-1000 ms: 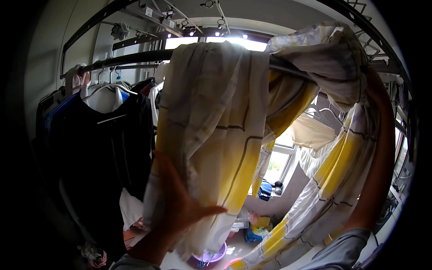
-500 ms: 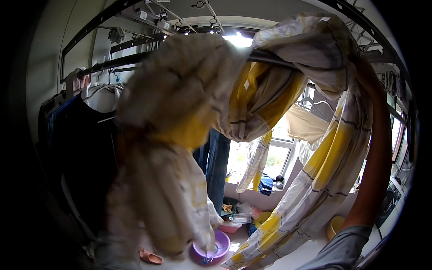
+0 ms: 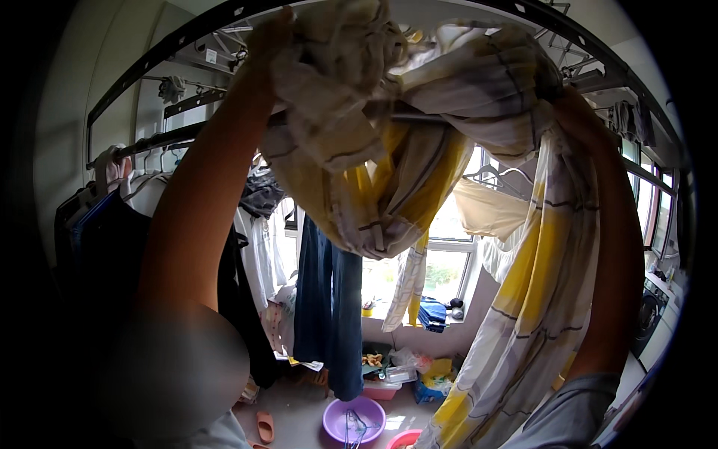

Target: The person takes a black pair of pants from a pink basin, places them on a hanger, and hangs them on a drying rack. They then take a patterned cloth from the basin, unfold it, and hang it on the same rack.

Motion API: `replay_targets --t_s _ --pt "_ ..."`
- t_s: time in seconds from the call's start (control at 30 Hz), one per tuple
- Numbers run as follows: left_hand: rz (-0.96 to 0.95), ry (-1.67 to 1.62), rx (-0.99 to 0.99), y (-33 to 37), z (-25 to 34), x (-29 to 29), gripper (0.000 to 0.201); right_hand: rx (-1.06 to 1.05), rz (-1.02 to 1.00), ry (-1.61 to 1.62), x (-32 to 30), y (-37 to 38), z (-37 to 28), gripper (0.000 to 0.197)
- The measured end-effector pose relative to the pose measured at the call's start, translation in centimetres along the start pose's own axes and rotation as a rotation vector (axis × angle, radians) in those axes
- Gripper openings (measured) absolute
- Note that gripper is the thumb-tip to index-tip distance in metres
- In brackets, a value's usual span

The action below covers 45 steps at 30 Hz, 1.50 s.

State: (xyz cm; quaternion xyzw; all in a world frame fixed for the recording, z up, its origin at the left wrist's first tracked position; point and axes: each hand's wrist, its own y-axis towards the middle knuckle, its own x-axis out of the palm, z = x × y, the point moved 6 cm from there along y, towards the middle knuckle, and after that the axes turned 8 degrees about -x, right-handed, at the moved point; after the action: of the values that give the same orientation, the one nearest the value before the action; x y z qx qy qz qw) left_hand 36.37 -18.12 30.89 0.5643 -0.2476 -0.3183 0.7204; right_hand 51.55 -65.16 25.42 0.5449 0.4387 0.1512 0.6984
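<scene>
A large bed sheet [image 3: 482, 90], white and grey with yellow patches and dark lines, lies bunched over the dark clothes rail [image 3: 179, 135]. Part of it sags below the bar, and a long end hangs down on the right. My left hand [image 3: 271, 41], raised above the rail, grips a gathered bundle at the left; its fingers are partly lost in shadow and cloth. Against the right bunch, my right hand [image 3: 572, 112] is closed on the sheet, with its fingertips hidden in the folds.
Dark blue trousers [image 3: 329, 299] and a black garment [image 3: 101, 247] hang to the left. A beige cloth [image 3: 490, 208] hangs by the window. On the floor are a purple basin [image 3: 354, 421] with hangers, a red basin [image 3: 406, 440] and an orange slipper [image 3: 265, 426]. The dark upper frame [image 3: 449, 6] arches overhead.
My left arm has risen into clear view, lifting the left bundle of the sheet up over the rail. The left part no longer hangs low, uncovering the trousers. My right hand stays on its bunch.
</scene>
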Motion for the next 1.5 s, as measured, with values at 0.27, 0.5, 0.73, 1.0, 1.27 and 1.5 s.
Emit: replay_targets --t_s 0.27,0.5,0.73,1.0,1.27,1.5 --pt "-0.765 0.696 -0.251 -1.3 -5.4 6.4 0.035 -0.189 -0.065 -0.146 1.3 0.4 -1.1 0.037" --pt "-0.967 0.648 -0.991 -6.8 -4.8 6.1 0.058 -0.134 -0.099 -0.053 0.2 -0.9 -1.4 0.033" --pt "-0.632 0.941 0.028 -3.3 -1.0 6.0 0.042 -0.092 0.093 0.205 -0.5 -2.9 -2.7 0.041" --pt "-0.243 0.331 0.635 -18.6 12.7 11.9 0.017 0.080 0.129 0.341 -1.6 -6.3 -2.1 0.040" --pt "-0.725 0.226 -0.041 -21.8 11.3 17.5 0.048 0.169 0.101 1.107 5.6 -13.8 -7.8 0.052" --pt "-0.994 -0.067 -0.254 -23.5 13.7 18.0 0.052 -0.113 -0.955 0.775 11.8 -23.8 -15.4 0.070"
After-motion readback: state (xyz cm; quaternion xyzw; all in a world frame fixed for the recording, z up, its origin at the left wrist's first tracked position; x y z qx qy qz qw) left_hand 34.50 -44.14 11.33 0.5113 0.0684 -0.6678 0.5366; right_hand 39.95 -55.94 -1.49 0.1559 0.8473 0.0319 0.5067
